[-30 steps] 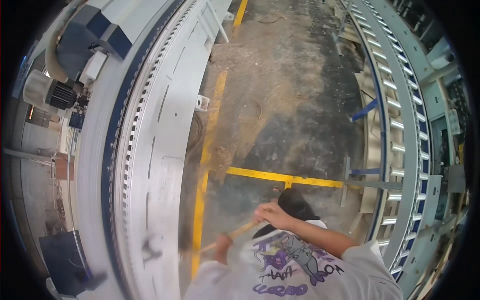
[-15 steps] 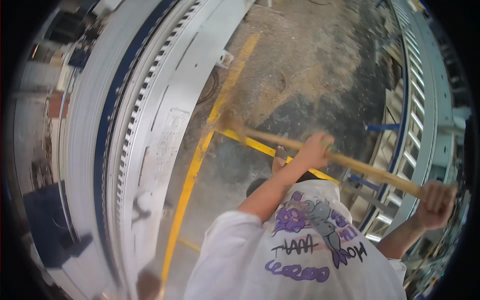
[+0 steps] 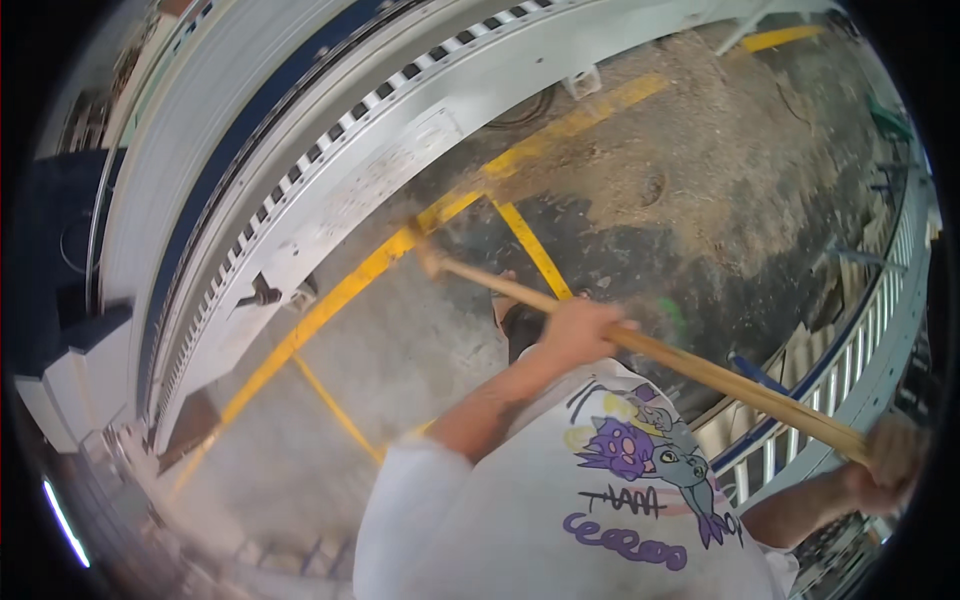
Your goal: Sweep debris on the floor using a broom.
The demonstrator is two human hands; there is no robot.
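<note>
Both my hands are closed round the long wooden handle of a broom [image 3: 722, 380], which slants across in front of my body. My left hand [image 3: 585, 335] grips the handle around its middle, in front of my white printed shirt. Out at the right edge, my right hand [image 3: 895, 462] is wrapped round the upper end, somewhat blurred. The broom's brownish lower end [image 3: 428, 255] is at the floor beside a yellow line [image 3: 345, 290]; motion smears its bristles.
Sawdust-like debris [image 3: 690, 150] covers the floor ahead. A long white machine with a toothed rail [image 3: 380, 160] runs along the left, and a knob [image 3: 265, 292] sticks out from it. To the right stands a roller conveyor [image 3: 850, 350] with a blue frame.
My view has turned, so the machine and yellow line slant more. The broom's lower end has shifted leftward and nearer, past the corner of the yellow lines. Both hands keep their grip.
</note>
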